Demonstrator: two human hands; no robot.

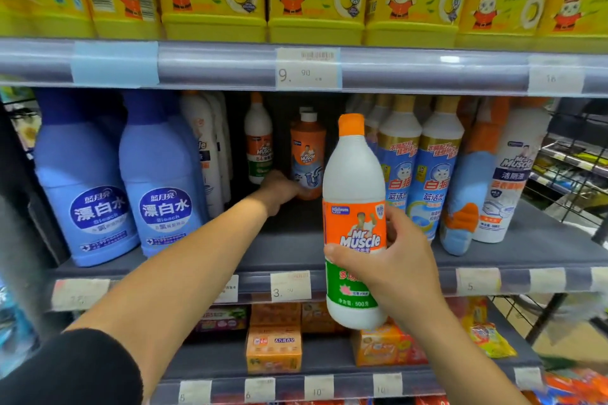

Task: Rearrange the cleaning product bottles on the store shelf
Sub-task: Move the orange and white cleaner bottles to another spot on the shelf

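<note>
Out front of the grey shelf (493, 250), right hand (394, 270) grips the white bottle (353, 174) upright, cap (351, 124) up; left hand (279, 189) touches the orange bottle (307, 148), grip unclear.

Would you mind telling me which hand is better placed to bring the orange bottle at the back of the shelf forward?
Left. The left hand reaches into the gap, against the lower part of the orange bottle; the right hand grips the white bottle in front of the shelf.
</note>
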